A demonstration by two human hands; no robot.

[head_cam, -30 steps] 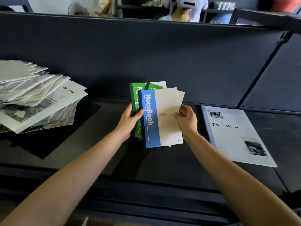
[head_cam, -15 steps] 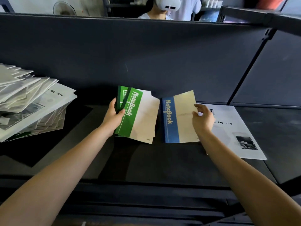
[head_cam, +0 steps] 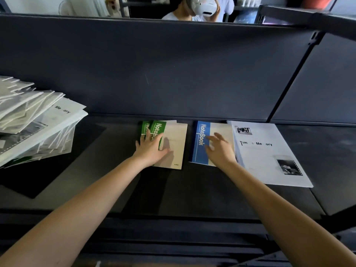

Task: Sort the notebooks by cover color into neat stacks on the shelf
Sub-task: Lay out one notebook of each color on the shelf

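Head view: left hand (head_cam: 152, 150) lies flat, fingers straight, on the green notebooks (head_cam: 174, 143) on the shelf (head_cam: 173, 189). Right hand (head_cam: 220, 151), fingers spread, is over the blue notebook (head_cam: 200, 153), perhaps just touching it; that notebook lies between the green ones and a white booklet (head_cam: 265, 157).

Green-and-cream notebooks (head_cam: 174, 145), a blue-and-cream notebook (head_cam: 200, 151), a white photo-printed booklet (head_cam: 265, 155), dark grey shelf (head_cam: 173, 189).
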